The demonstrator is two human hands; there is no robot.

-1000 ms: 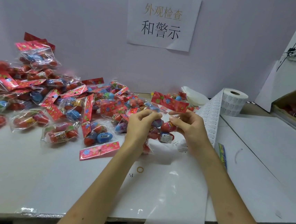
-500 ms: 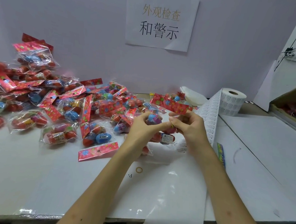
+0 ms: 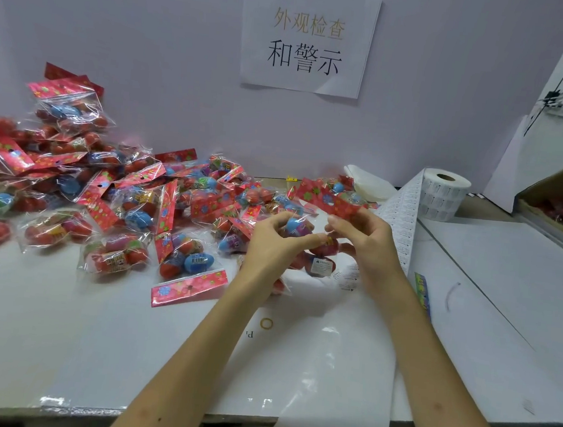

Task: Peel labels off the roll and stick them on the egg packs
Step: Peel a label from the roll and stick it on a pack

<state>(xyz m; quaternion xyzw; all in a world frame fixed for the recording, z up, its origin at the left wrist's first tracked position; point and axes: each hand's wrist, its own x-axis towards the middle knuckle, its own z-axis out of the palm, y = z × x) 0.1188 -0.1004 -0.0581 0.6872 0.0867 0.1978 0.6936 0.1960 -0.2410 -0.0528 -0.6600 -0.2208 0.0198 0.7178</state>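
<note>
Both hands hold one clear egg pack [image 3: 318,248] with a red flowered header card above the table's middle. My left hand [image 3: 277,244] grips its left side, thumb and fingers curled round a blue egg. My right hand [image 3: 369,246] pinches the pack's right side beside a red egg. A white label shows on a lower egg of the pack. The white label roll [image 3: 441,197] stands at the back right, and its strip of labels [image 3: 399,221] runs down behind my right hand.
A large heap of egg packs [image 3: 110,193] covers the table's left and back. A loose red header card [image 3: 190,289] lies in front of it. A cardboard box [image 3: 562,209] stands at the far right. A white sheet [image 3: 325,383] hangs over the front edge.
The pack has been turned between my hands, so the blue egg now shows under my left fingers. Both hands stay in the same place.
</note>
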